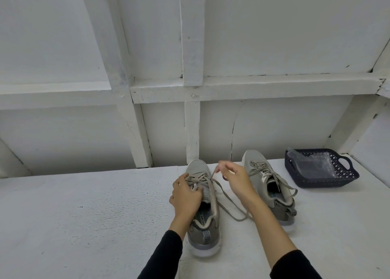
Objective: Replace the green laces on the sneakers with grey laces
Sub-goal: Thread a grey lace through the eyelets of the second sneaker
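Observation:
Two grey sneakers stand side by side on the white table, toes pointing away from me. My left hand (185, 195) grips the tongue and lace area of the left sneaker (203, 219). My right hand (234, 178) pinches a grey lace (226, 196) of that shoe near its end and holds it up just right of the toe. The lace loops loosely down onto the table between the shoes. The right sneaker (272, 185) is laced in grey, its ends lying loose. No green lace is in view.
A dark blue plastic basket (322, 169) with clear plastic bags inside sits at the back right of the white table (84, 215). A white panelled wall with wooden battens rises right behind the table's far edge.

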